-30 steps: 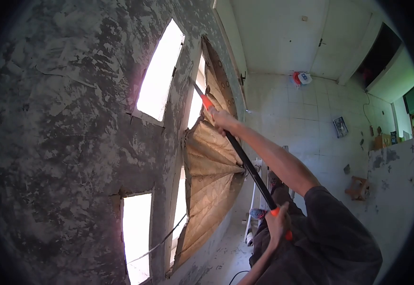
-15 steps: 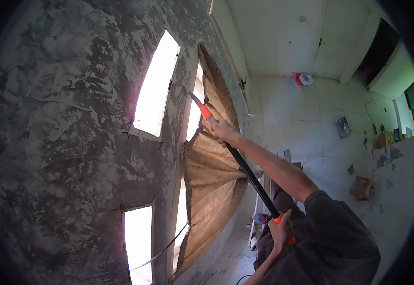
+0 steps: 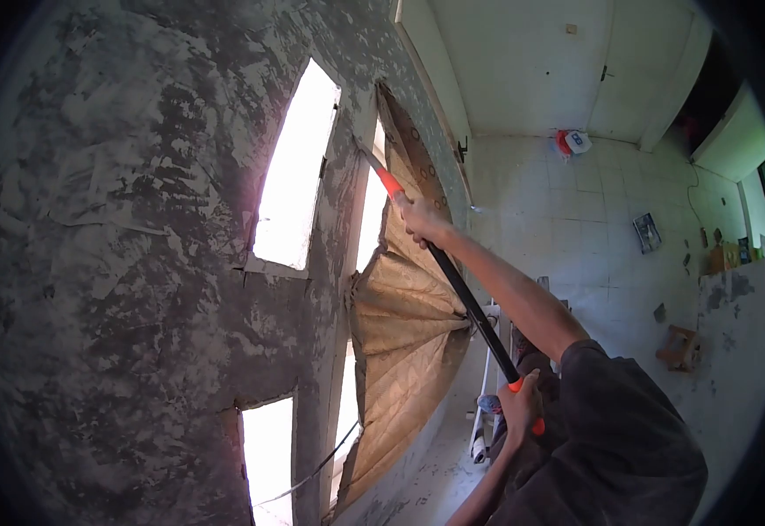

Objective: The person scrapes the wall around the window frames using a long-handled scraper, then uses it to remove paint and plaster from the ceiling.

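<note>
The right hand (image 3: pixel 424 221) has its fingers clasped round the black-and-orange pole (image 3: pixel 474 307) near the plastered wall (image 3: pixel 181 263); the left hand (image 3: pixel 521 405) clutches its lower end.

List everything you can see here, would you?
pole: one, black with orange ends, in both hands
wall: one, mottled grey, left
bright openings: at least four, white, in the wall
pleated cloth: one, tan, beside the openings
cable: one, dark and pale, across the lower openings
floor: one, pale, centre right
bundle: one, red and white, far side of floor
flat packet: one, dark and pale, on floor
small wooden stool or crate: one, brown, right
sleeve: one, dark, lower right
right hand: one, bare, upper pole
left hand: one, bare, lower pole
</note>
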A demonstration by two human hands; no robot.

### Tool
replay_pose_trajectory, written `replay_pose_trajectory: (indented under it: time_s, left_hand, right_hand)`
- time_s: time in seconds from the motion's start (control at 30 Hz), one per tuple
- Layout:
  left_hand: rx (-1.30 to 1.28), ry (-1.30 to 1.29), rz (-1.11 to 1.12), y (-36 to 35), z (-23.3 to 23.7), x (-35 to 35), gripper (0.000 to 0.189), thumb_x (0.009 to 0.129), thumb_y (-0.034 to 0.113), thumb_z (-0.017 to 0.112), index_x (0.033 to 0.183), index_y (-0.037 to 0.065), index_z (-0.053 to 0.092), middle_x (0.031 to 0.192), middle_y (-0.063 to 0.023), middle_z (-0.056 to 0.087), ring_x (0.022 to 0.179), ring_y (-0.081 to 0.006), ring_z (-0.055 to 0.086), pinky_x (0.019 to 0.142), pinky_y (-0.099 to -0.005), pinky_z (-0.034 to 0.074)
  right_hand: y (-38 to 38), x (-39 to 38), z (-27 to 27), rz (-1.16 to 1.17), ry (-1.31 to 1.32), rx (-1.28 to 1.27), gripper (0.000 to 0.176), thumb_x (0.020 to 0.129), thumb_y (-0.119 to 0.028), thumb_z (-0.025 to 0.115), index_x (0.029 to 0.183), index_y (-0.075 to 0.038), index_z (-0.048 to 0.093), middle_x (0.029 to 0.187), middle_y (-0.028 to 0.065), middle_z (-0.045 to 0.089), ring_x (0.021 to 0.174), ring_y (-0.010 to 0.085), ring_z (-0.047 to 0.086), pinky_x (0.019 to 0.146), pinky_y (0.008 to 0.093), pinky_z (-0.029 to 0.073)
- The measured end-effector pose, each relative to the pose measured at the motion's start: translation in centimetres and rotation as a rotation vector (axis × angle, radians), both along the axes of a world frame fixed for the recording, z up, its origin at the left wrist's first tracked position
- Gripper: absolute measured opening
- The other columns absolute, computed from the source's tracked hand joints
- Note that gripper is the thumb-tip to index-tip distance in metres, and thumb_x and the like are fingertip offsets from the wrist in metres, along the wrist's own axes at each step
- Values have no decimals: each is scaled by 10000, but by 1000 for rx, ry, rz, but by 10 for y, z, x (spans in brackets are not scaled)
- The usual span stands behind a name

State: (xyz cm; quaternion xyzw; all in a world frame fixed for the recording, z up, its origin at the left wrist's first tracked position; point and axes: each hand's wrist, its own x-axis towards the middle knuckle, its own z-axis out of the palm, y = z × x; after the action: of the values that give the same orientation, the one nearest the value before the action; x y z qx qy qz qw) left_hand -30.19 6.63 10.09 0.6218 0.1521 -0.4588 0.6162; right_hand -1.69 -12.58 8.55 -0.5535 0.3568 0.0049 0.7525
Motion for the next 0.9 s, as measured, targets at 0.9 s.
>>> replay_pose_trajectory:
  time_s: [0.9]
  left_hand:
    - [-108,59,-7,-2,-101,29,291,852,107,566,590,84,440,491,15,422,366,-85,387,359,-250,275]
  right_hand:
    - [-5,41,-57,-223,-216,-520,609,960,-519,404,853,60,558,607,121,578,541,280,597,520,400,456]
